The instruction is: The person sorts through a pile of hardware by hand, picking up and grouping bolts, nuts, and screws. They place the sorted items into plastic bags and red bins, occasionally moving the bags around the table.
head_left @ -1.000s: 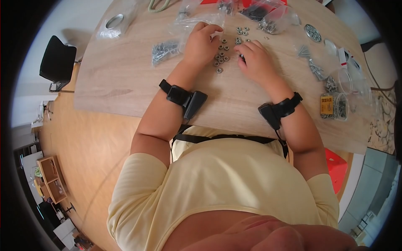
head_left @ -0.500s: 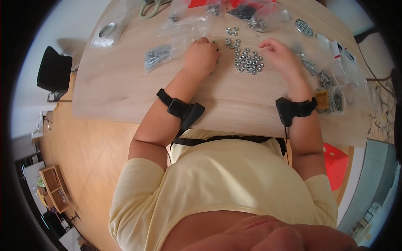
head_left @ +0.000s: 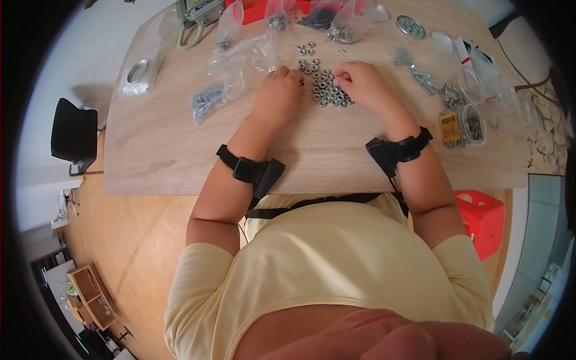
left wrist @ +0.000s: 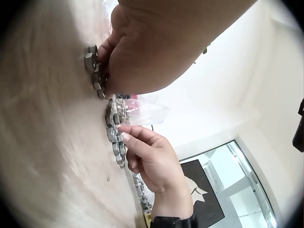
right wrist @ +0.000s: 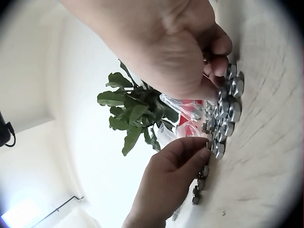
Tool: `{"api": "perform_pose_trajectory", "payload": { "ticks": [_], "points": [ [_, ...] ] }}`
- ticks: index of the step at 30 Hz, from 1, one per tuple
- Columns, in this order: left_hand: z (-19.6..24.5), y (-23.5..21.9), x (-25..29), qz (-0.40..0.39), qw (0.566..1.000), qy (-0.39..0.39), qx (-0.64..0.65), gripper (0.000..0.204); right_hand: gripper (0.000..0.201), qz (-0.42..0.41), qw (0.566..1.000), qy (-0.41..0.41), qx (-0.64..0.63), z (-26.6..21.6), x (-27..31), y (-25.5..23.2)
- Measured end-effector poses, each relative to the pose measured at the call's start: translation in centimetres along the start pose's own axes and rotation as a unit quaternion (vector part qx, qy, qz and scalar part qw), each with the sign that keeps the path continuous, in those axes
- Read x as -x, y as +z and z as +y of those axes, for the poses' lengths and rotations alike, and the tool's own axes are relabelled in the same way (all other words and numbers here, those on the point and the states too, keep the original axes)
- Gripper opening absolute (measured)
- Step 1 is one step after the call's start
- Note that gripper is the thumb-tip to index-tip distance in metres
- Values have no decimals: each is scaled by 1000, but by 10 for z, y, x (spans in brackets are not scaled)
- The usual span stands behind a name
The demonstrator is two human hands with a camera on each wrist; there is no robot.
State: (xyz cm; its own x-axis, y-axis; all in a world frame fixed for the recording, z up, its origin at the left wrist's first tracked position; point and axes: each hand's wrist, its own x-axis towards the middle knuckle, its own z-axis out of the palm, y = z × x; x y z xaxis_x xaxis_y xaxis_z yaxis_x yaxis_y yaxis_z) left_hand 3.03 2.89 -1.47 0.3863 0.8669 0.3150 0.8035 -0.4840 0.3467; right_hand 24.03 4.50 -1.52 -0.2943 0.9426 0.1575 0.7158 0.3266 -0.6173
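A cluster of metal hex nuts (head_left: 329,95) lies on the wooden table (head_left: 336,150), with smaller groups of nuts (head_left: 306,49) farther back. At the cluster's left, my left hand (head_left: 279,96) pinches a nut between thumb and fingertips; other nuts (left wrist: 93,61) sit by its fingers in the left wrist view. My right hand (head_left: 365,85) is at the cluster's upper right, its thumb and forefinger pinching a nut among the others. Its remaining fingers curl in toward the palm, as the right wrist view shows. The left palm hides part of the table beneath it.
Left of my left hand lies a bag of screws (head_left: 208,101). More clear bags (head_left: 246,53) and a telephone (head_left: 201,12) stand behind. Toward the right are loose screws (head_left: 425,79), a round perforated metal disc (head_left: 411,27) and a tub of hardware (head_left: 473,126).
My right hand covered the nut cluster, lifted off to the right, then came back to its upper right side. My left hand moved over the nearer small group of nuts. The head view shifted.
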Motion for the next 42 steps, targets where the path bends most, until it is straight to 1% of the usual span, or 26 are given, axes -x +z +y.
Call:
{"api": "perform_pose_trajectory", "payload": {
  "ticks": [2, 6, 8, 9, 10, 11, 12, 13, 14, 15, 17, 18, 19, 20, 21, 22, 23, 27, 29, 32, 36, 38, 39, 40, 41, 42],
  "points": [
    [1, -3, 1, -14, 1000, -6, 7, 15, 17, -26, 1000, 1, -14, 0, 2, -7],
    [2, -1, 3, -14, 1000, -12, -3, 17, 15, -42, 999, 19, -22, 0, 2, -10],
    [2, -3, 1, 29, 998, 0, 57, 18, 17, -48, 998, 13, -36, 2, 2, -11],
    [3, -6, -1, 28, 998, 1, 57, 18, 17, -47, 998, 14, -37, 2, 3, -15],
    [3, -11, -5, -1, 946, -123, 299, 18, 18, -53, 998, 15, -7, 1, 5, -20],
    [4, -17, -8, -29, 821, -237, 519, 18, 21, -60, 998, 16, 23, 0, 7, -26],
    [2, -23, -9, -29, 820, -239, 519, 18, 21, -61, 998, 17, 22, 2, 7, -30],
    [-2, -31, -9, -41, 707, -260, 657, 20, 21, -84, 996, 18, 19, 3, 8, -34],
    [-7, -35, -7, -49, 570, -272, 774, 23, 21, -106, 994, 19, 14, 5, 7, -35],
    [-15, -35, -7, -46, 570, -274, 773, 23, 21, -109, 994, 18, 13, 8, 6, -34],
    [-25, -32, -6, -94, 528, -210, 818, 24, 22, -120, 993, 14, -3, 9, 5, -34],
    [-23, -30, -5, -93, 527, -211, 818, 24, 22, -121, 993, 13, -4, 8, 5, -33],
    [-17, -25, -4, -91, 723, -215, 650, 22, 23, -131, 991, 19, 3, 5, 5, -33],
    [-9, -22, -3, -84, 870, -205, 440, 20, 24, -140, 990, 26, 9, 3, 5, -33],
    [-2, -20, 0, -85, 870, -206, 440, 20, 24, -140, 990, 27, 9, 2, 6, -34],
    [4, -17, 3, -48, 955, -113, 270, 17, 25, -138, 990, 23, 3, 2, 6, -34],
    [10, -15, 5, -9, 996, -14, 86, 15, 27, -137, 990, 18, -3, 2, 6, -34],
    [19, -14, 8, -9, 996, -2, 86, 16, 24, -130, 991, -8, 12, 4, 8, -39],
    [19, -12, 8, -19, 997, 15, 80, 17, 23, -181, 983, 22, 25, 0, 8, -43],
    [19, -12, 8, -32, 996, 18, 85, 18, 22, -183, 983, 16, 15, -2, 9, -41],
    [19, -6, 8, -32, 996, 26, 76, 20, 22, -168, 986, 0, 6, 11, 5, -34],
    [18, -5, 8, -28, 996, 39, 80, 20, 20, -147, 988, 8, -53, 12, 2, -34],
    [19, -8, 7, -27, 996, 39, 79, 20, 20, -147, 988, 7, -53, 10, 2, -39],
    [20, -13, 6, -25, 986, -5, 162, 18, 17, -141, 968, 48, -203, 8, 3, -46],
    [21, -18, 5, -22, 969, -47, 243, 17, 14, -132, 924, 88, -349, 5, 4, -51],
    [12, -23, 4, -21, 969, -47, 243, 17, 14, -131, 924, 87, -349, 4, 4, -53]
  ]
}}
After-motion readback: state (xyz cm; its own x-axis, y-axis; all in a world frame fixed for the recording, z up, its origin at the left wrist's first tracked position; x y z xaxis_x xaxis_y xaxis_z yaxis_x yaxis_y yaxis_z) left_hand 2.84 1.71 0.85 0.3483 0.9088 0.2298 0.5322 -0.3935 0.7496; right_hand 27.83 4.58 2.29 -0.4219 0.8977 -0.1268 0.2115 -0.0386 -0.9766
